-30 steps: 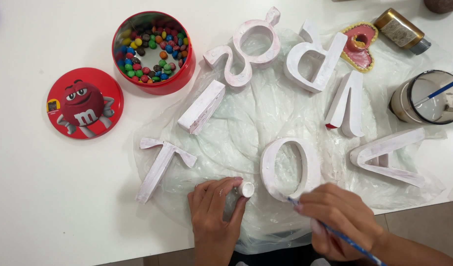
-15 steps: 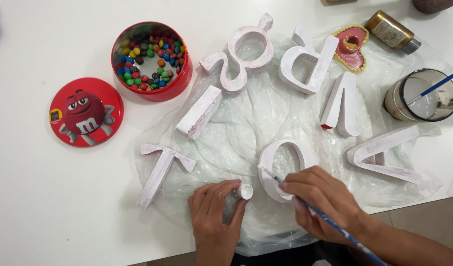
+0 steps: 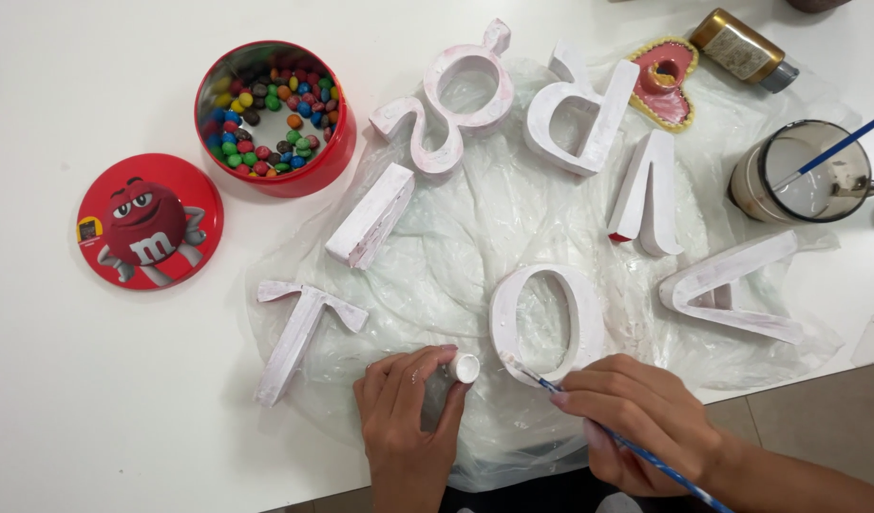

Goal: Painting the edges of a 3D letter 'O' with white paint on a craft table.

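Note:
My right hand point(image 3: 641, 418) grips a thin blue paintbrush point(image 3: 636, 448); its tip touches the lower left edge of a white O-shaped letter point(image 3: 546, 323). My left hand point(image 3: 408, 418) is closed around a small white paint bottle point(image 3: 464, 368) lying on a clear plastic sheet point(image 3: 456, 247), just left of the O. More white block letters lie on the sheet: a T-shaped one point(image 3: 299, 332), a bar-shaped one point(image 3: 370, 217), an ampersand point(image 3: 451, 95), a P-shaped one point(image 3: 579, 104) and two V-shaped ones point(image 3: 651, 195) point(image 3: 731, 285).
A red tin point(image 3: 275, 114) full of coloured candies stands at the upper left, its red lid point(image 3: 150, 220) beside it. A heart-shaped piece point(image 3: 667, 81), a gold paint bottle point(image 3: 741, 46) and a glass of water point(image 3: 806, 171) holding a second brush sit at the upper right.
My right hand has moved left and up, bringing the brush tip from the O's lower part to its lower left edge. My left hand stays on the small bottle.

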